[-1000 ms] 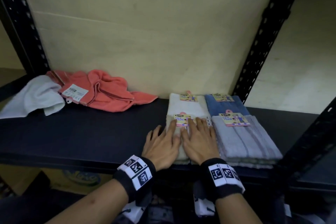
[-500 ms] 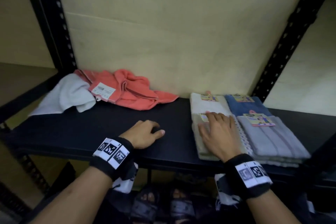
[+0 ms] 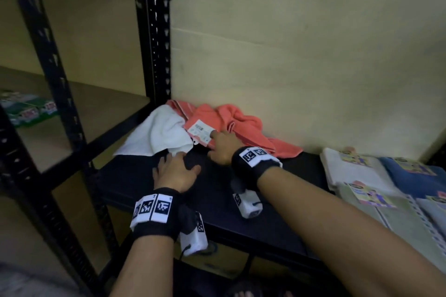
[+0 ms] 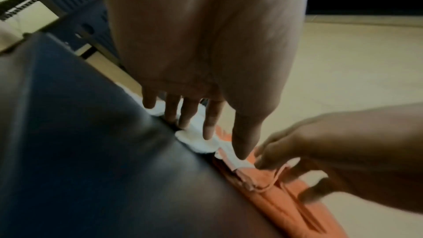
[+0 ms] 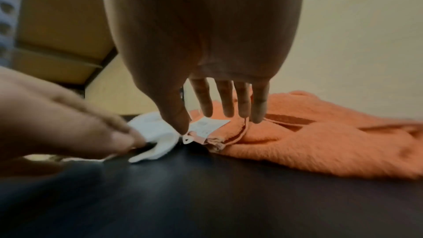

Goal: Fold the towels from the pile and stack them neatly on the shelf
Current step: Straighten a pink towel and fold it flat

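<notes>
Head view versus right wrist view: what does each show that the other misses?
Head only: the folded towel stacks at the right of the shelf and both wristbands. Right wrist only: the right hand's fingers from beneath, straight, just above the orange towel's paper tag. Both: white towel, orange towel, left hand, dark shelf.

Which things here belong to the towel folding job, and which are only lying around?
Job:
coral towel
white towel
folded stacks
black shelf
left hand
right hand

Lying about:
green packets on the neighbouring shelf
</notes>
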